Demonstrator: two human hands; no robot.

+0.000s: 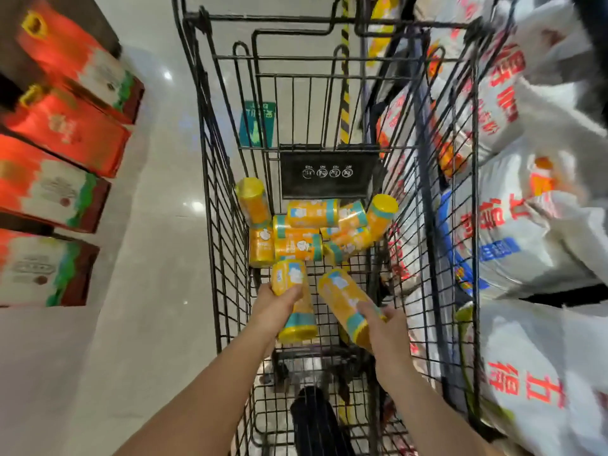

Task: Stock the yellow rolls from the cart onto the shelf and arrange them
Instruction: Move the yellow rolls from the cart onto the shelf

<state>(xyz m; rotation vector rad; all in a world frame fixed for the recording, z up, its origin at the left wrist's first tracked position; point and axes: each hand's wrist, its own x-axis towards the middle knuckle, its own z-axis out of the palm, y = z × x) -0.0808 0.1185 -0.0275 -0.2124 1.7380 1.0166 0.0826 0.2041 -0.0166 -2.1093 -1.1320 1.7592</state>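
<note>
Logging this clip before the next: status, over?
Left hand grips a yellow roll, right hand grips a second roll. Pile lies in cart. Nothing blocking.

Finds yellow rolls (pixel 297 248) with teal bands heaped crosswise at the far end of the black wire cart (pixel 227 258), two more nearer and tilted, one gripped by the left hand (pixel 273 307), one by the right hand (pixel 385 327).

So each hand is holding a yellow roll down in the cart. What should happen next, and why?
Probably lift both straight up out of the cart. The left hand grips the left roll and the right hand the right roll, both low between the wire walls, so each hand is full.
</note>
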